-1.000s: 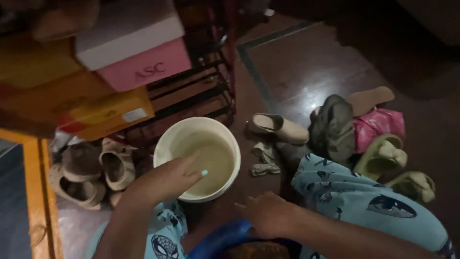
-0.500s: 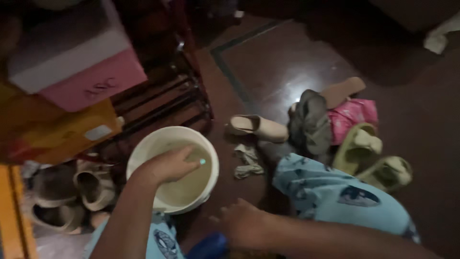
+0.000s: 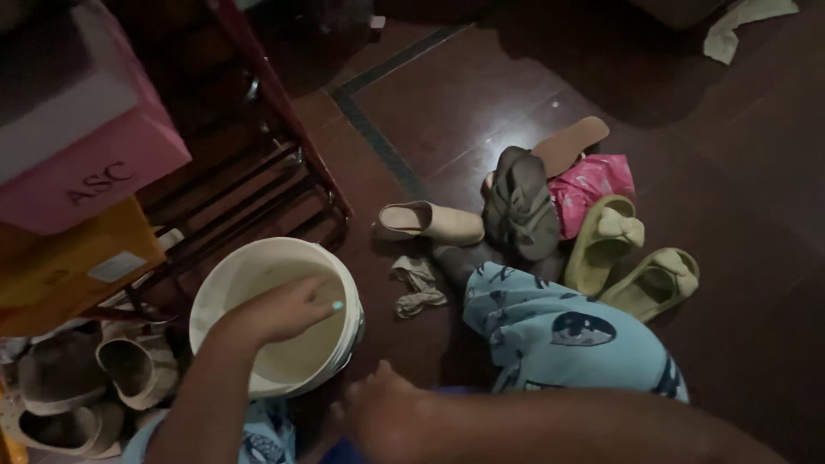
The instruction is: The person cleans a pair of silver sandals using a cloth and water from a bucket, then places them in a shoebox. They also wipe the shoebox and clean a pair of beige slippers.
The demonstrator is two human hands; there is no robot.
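The left hand (image 3: 279,311) reaches into the white bucket (image 3: 273,316) below the pink box, fingers curled loosely over murky water, gripping nothing visible. Right of the bucket lies a crumpled rag (image 3: 418,285); the right hand (image 3: 391,417) hovers below it, its grip hidden.

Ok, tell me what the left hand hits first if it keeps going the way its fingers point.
Probably the far inner wall of the white bucket; the left hand points right across its opening, though depth is unclear.
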